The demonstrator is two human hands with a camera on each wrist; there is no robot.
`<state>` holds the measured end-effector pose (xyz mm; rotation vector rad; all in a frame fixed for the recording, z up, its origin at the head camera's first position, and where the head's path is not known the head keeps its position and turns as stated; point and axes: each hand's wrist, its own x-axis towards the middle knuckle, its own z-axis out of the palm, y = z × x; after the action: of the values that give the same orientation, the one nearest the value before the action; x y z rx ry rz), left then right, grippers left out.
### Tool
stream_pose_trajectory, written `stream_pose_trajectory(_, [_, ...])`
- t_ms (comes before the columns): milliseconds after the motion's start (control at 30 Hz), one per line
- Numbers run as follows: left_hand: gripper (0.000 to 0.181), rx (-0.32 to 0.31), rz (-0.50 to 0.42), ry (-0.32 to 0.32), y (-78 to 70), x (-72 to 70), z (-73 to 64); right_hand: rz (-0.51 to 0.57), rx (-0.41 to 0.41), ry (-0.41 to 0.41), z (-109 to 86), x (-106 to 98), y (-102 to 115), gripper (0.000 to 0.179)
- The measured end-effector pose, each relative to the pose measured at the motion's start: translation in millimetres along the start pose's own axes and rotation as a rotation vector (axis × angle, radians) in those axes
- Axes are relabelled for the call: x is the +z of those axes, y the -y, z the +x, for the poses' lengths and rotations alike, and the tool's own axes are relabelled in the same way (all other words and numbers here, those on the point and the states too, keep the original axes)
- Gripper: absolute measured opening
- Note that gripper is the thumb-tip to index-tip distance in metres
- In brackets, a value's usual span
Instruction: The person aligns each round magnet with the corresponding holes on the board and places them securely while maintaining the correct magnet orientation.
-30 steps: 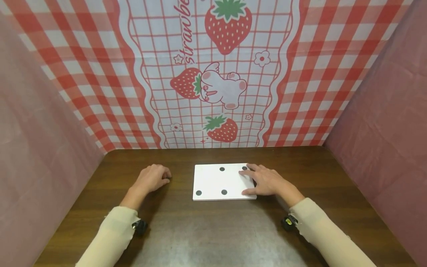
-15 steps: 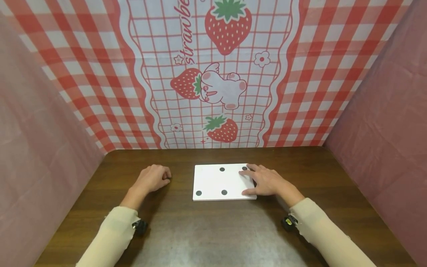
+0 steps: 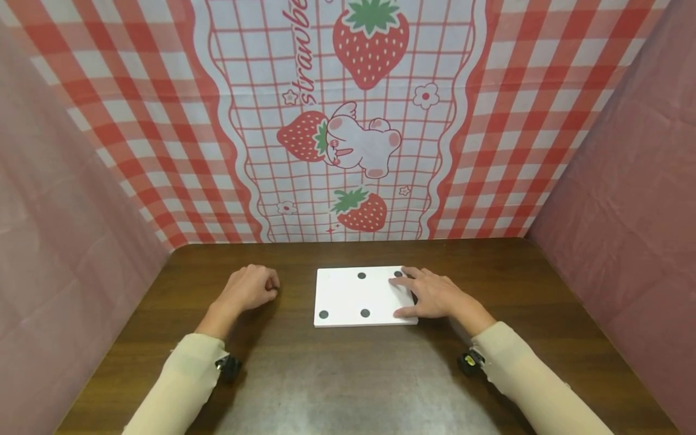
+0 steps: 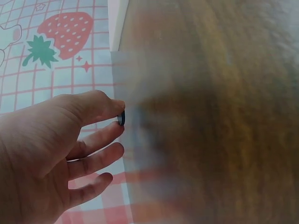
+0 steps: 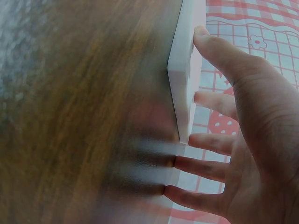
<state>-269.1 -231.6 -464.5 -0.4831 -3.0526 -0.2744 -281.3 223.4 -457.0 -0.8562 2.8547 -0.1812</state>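
Note:
A flat white board (image 3: 348, 293) lies on the table, marked with several dark round spots. My right hand (image 3: 435, 295) rests spread at its right end. In the right wrist view, the thumb (image 5: 218, 45) and some fingertips touch the board, while the other fingertips reach the table beside it. Left of the board, my left hand (image 3: 250, 287) is just over the table, apart from the board. The left wrist view shows it pinching a small dark disc (image 4: 122, 117) between thumb and index finger, edge-on to the camera. In the head view that disc is hidden.
The brown wooden table (image 3: 337, 374) ends at the back against a red-and-white strawberry-print cloth (image 3: 348, 121). Pink cloth walls (image 3: 625, 181) stand on both sides. A small dark wrist camera (image 3: 470, 362) hangs under each sleeve.
My left hand has risen very slightly, with its fingers drawn a little closer together. The right hand and the board have stayed in place.

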Motion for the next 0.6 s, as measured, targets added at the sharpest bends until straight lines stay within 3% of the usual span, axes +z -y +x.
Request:
stream_pose_trajectory(67, [0.009, -0.016, -0.001, 0.024, -16.3, -18.3, -5.3, -0.001, 0.0, 0.0, 0.2, 0, 0, 0.089])
stream_pose_trajectory(133, [0.009, -0.023, 0.003, 0.023, -21.7, -23.3, -6.1, -0.002, 0.001, -0.001, 0.2, 0, 0, 0.089])
stream_pose_trajectory(333, [0.008, -0.027, -0.029, 0.024, -25.4, -23.1, -1.5, -0.004, -0.003, -0.002, 0.1, 0, 0, 0.09])
stream_pose_trajectory(600, [0.009, 0.014, -0.067, 0.012, -31.4, -26.7, 5.5, 0.002, -0.006, -0.001, -0.5, -1, 1, 0.089])
